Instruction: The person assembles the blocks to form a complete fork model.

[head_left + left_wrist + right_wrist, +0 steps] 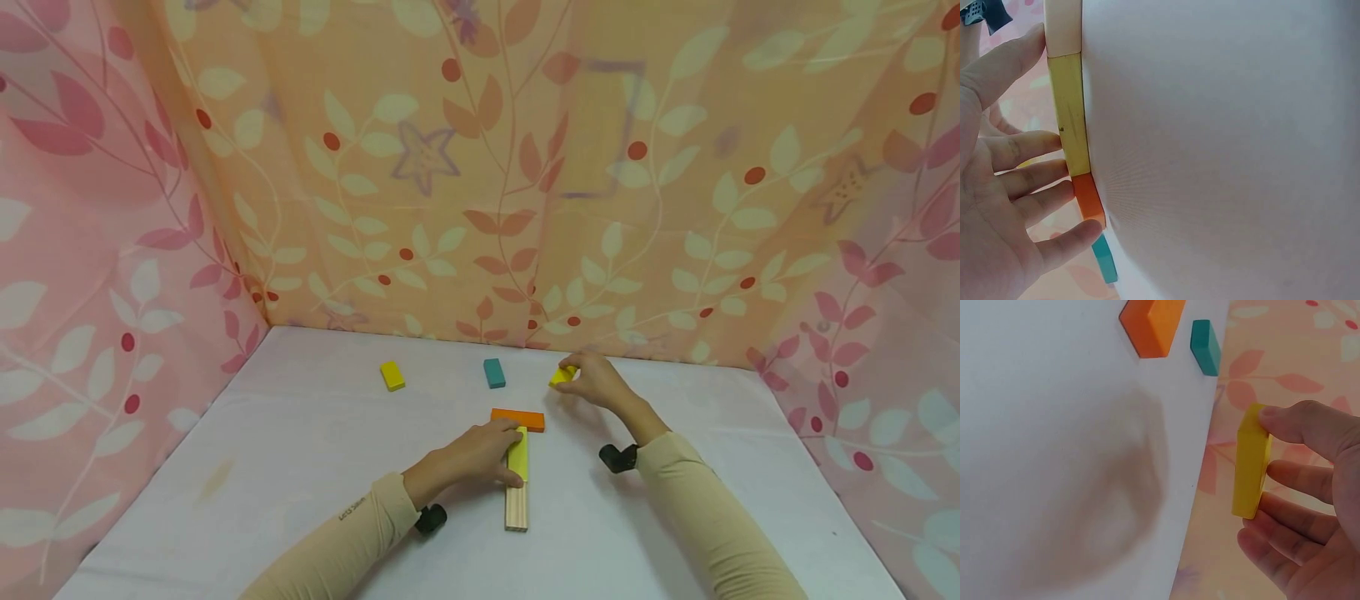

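My right hand point(600, 382) pinches a small yellow wooden block point(1249, 469) between thumb and fingers, and the right wrist view shows it raised above the white surface. With fingers extended, my left hand point(480, 454) touches blocks laid end to end. Those are a plain wood block point(516, 510), a pale yellow block point(1069, 119) and, across the far end, an orange block point(528, 422). In the left wrist view the thumb lies against the plain block, while the fingers meet the yellow and orange ones.
Behind the orange block lies a teal block point(494, 373). Another yellow block point(392, 376) rests farther left on the white tabletop point(337, 450). Patterned cloth point(480, 250) hangs along the back and both sides. Each wrist carries a small black camera mount.
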{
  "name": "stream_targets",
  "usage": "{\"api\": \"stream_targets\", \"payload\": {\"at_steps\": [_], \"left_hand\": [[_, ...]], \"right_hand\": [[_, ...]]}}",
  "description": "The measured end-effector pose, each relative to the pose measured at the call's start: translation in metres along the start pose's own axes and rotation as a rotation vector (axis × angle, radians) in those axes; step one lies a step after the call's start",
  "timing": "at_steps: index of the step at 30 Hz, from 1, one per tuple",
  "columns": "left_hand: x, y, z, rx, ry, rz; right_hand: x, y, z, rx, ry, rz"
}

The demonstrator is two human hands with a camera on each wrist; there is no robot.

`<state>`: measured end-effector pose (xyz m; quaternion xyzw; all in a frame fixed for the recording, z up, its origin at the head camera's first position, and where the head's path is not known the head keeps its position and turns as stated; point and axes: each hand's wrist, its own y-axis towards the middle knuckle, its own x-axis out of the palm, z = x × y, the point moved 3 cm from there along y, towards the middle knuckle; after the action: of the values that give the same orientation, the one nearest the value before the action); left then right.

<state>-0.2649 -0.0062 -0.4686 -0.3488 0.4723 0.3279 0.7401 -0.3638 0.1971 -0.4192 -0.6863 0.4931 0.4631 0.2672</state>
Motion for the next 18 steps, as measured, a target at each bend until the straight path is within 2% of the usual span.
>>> {"api": "stream_targets", "payload": {"at_steps": [11,18], "left_hand": [[-0.001,-0.001,0.001,-0.005,-0.009,0.009],[-0.001,0.0,-0.001,0.0,-0.021,0.005]], "right_hand": [[0.011,0.002,-0.012,-0.017,0.029,-0.016],[0.023,0.006,-0.016,0.025,0.046,-0.063]]}}
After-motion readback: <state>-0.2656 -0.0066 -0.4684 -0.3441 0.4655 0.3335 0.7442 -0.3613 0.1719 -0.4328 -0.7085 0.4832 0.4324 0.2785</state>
